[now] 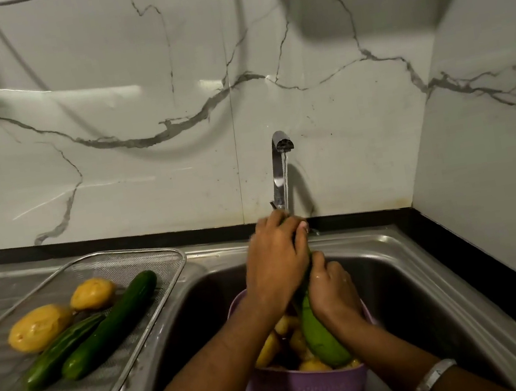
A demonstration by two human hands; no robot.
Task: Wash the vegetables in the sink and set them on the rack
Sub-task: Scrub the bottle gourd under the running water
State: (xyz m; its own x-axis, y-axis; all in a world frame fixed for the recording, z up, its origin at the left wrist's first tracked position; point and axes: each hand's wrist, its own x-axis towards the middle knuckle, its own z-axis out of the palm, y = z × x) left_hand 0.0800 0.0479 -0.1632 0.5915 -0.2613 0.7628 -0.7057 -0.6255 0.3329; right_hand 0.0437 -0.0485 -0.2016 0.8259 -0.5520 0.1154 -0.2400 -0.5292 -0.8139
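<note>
Washing step was underway: left hand (276,256) and right hand (330,288) both had fingers wrapped round a long pale-green gourd (323,337), held under the chrome tap (282,164) w/ water running, above the purple plastic colander (309,390) of yellow veg. Next, probably: carry it left to the steel mesh rack (144,257), beside two dark-green cucumbers (112,326).

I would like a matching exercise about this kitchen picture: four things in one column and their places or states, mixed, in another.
Things:
1. two dark cucumbers
2. purple colander
3. tap
4. light green vegetable

Places or states:
A. running water
B. gripped by both hands, left hand and right hand
C. lying on the mesh rack
D. standing in the sink

Pairs: 1-C, 2-D, 3-A, 4-B
</note>
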